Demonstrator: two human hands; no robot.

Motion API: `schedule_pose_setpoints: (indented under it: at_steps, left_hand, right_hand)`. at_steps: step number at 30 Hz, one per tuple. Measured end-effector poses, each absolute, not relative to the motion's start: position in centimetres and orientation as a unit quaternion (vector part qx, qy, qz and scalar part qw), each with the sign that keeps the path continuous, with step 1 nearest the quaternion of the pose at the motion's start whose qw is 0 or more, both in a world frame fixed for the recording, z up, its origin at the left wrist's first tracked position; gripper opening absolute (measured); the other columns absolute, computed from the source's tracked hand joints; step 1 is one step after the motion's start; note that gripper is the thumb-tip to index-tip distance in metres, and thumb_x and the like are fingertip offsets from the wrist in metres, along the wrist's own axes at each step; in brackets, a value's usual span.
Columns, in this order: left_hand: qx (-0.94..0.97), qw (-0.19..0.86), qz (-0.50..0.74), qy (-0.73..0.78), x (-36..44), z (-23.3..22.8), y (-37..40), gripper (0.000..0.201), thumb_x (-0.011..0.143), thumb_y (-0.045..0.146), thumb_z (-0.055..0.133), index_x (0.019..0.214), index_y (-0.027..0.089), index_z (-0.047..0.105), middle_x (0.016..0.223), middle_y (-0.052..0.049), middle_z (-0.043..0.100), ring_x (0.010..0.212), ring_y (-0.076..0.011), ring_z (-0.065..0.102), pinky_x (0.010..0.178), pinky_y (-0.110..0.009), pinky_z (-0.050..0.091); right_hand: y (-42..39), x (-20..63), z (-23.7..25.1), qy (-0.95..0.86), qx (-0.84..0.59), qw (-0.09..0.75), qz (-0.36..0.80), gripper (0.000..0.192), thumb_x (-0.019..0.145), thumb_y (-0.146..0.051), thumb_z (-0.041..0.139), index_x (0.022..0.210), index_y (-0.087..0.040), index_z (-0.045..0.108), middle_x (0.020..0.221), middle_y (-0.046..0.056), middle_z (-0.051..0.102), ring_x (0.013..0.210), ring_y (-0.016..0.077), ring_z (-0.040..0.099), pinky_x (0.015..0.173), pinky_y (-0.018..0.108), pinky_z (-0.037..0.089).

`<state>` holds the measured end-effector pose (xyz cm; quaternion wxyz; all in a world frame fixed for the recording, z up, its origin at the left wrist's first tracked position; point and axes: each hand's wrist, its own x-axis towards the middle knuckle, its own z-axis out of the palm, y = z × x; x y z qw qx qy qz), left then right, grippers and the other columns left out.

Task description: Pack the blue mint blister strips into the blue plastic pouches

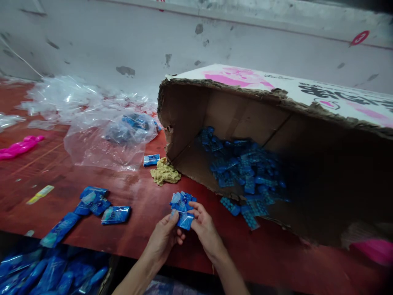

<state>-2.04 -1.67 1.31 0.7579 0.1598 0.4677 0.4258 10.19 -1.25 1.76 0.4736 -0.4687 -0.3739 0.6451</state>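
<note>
Far left: pink toy (pixel 19 147); loose packets (pixel 92 205) lie on the red table (pixel 135 196), clear bags (pixel 101 139) beyond. Near centre we hold a packet stack (pixel 183 208) just above the table. Left hand (pixel 164 237) pinches its near left edge, thumb on top; right hand (pixel 205 229) pinches the right edge, fingers curled, wrists angled inward, seemingly to square the stack. Right: tipped carton (pixel 276 123) spills more packets.

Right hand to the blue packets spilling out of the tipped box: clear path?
Probably yes. The cardboard box lies on its side, mouth open toward the right hand, with bare table between it and the spilled packets. But both hands already grip a blue packet bundle.
</note>
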Motion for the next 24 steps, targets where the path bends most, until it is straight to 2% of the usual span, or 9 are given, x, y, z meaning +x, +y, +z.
schedule_pose_setpoints:
  at_steps: [3, 7, 11, 15, 21, 24]
  left_hand:
    - [0.177, 0.743, 0.427, 0.485, -2.0, 1.1, -1.7, 0.032, 0.058, 0.041, 0.071, 0.066, 0.014, 0.057, 0.047, 0.002, 0.057, 0.039, -0.0084, 0.050, 0.037, -0.018, 0.037]
    - [0.184, 0.721, 0.451, 0.494, -2.3, 0.9, -1.5, 0.029, 0.054, 0.036, 0.075, 0.061, 0.013, 0.058, 0.048, 0.002, 0.058, 0.041, -0.0077, 0.050, 0.039, -0.018, 0.037]
    - [0.182, 0.727, 0.459, 0.477, -2.4, 1.0, -1.5, 0.030, 0.056, 0.037, 0.073, 0.054, 0.012, 0.056, 0.045, 0.000, 0.056, 0.042, -0.0081, 0.051, 0.040, -0.017, 0.035]
    - [0.152, 0.757, 0.429, 0.468, -2.4, 1.0, -1.7, 0.030, 0.061, 0.041, 0.069, 0.059, 0.012, 0.058, 0.041, 0.002, 0.052, 0.041, -0.0097, 0.052, 0.039, -0.018, 0.035]
    - [0.159, 0.762, 0.426, 0.461, -2.6, 0.8, -1.9, 0.027, 0.059, 0.035, 0.072, 0.062, 0.014, 0.055, 0.050, 0.002, 0.057, 0.042, -0.0079, 0.050, 0.039, -0.018, 0.035]
    - [0.174, 0.744, 0.435, 0.477, -2.5, 0.9, -2.0, 0.027, 0.059, 0.035, 0.072, 0.059, 0.015, 0.054, 0.047, 0.003, 0.055, 0.040, -0.0069, 0.047, 0.038, -0.018, 0.035]
  right_hand:
    - [-1.3, 10.0, 0.8, -0.395, -0.507, 0.494, 0.585, 0.040, 0.067, -0.013, 0.053, 0.106, -0.019, 0.051, 0.072, -0.003, 0.056, 0.057, 0.0098, 0.052, 0.053, 0.020, 0.040]
    - [-1.7, 9.6, 0.0, -0.414, -0.521, 0.525, 0.530, 0.050, 0.068, -0.009, 0.051, 0.116, -0.021, 0.047, 0.075, -0.003, 0.053, 0.064, 0.0104, 0.053, 0.058, 0.020, 0.042]
    - [-2.0, 9.2, 0.1, -0.398, -0.506, 0.517, 0.564, 0.045, 0.069, -0.013, 0.051, 0.113, -0.019, 0.045, 0.065, -0.005, 0.052, 0.055, 0.0100, 0.051, 0.054, 0.021, 0.042]
    - [-2.1, 9.3, 0.6, -0.412, -0.522, 0.484, 0.569, 0.039, 0.077, -0.018, 0.044, 0.116, -0.019, 0.043, 0.063, -0.004, 0.053, 0.043, 0.0083, 0.045, 0.041, 0.019, 0.038]
    - [-1.8, 9.9, 1.0, -0.418, -0.476, 0.402, 0.662, 0.057, 0.067, -0.016, 0.057, 0.120, -0.019, 0.038, 0.071, -0.003, 0.059, 0.052, 0.0102, 0.053, 0.046, 0.020, 0.039]
    - [-1.8, 9.9, 1.0, -0.411, -0.471, 0.415, 0.661, 0.059, 0.062, -0.015, 0.063, 0.117, -0.019, 0.041, 0.071, -0.003, 0.060, 0.054, 0.0099, 0.053, 0.050, 0.020, 0.039]
